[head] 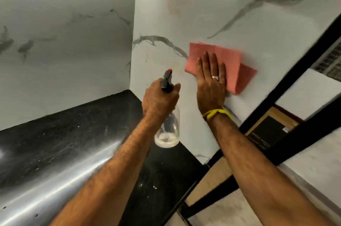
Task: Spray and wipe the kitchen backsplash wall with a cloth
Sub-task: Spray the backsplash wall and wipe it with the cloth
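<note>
Wiping: one cloth (219,65), one bottle (168,126).

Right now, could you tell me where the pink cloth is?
In the head view, the pink cloth lies flat against the marble wall, right of centre, pressed under the right hand, just right of the spray bottle.

the folded salmon-pink cloth (221,65) lies against the white marble-look backsplash wall (184,13), which is streaked with grey veins. the clear plastic spray bottle (168,129) has a dark grey trigger head with a red nozzle tip. the glossy black stone table (64,133) is speckled white, and a yellow thread wristband (217,114) circles one wrist.
</note>
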